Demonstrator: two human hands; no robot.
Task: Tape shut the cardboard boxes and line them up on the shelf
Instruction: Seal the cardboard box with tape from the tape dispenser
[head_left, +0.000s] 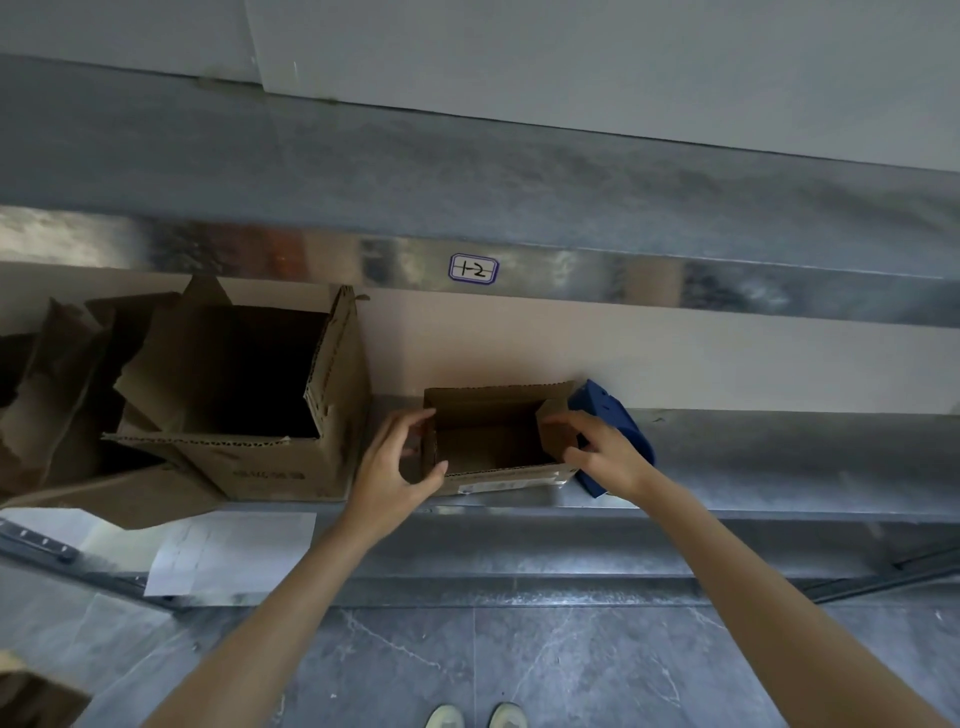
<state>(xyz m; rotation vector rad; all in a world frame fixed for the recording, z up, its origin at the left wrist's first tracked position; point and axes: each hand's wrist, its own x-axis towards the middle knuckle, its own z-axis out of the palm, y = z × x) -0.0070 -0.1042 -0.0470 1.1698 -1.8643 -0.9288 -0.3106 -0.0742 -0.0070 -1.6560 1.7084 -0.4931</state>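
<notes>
Small box, brown cardboard with its top open, sits on a metal shelf near the front edge, seen from above by a person standing at the shelf. Both bare hands are at the box. The left hand is half open, fingers curved around the box's left wall, thumb at the front corner, fingertips at the upper left rim. The right hand is partly curled, its fingertips pinching the right flap, which tilts inward over the opening. A blue plastic item lies just beside the box on the right, partly hidden behind the right hand; what it is cannot be told. To the left, close to the small box, stands a large box, also open, its flaps up and its inside dark. Further left are crumpled, flattened cardboard pieces. A label reading "1-2" is stuck on the metal rail above. Below the shelf, a white sheet of paper lies on a lower level, and the toes of two pale shoes show on the grey floor.
</notes>
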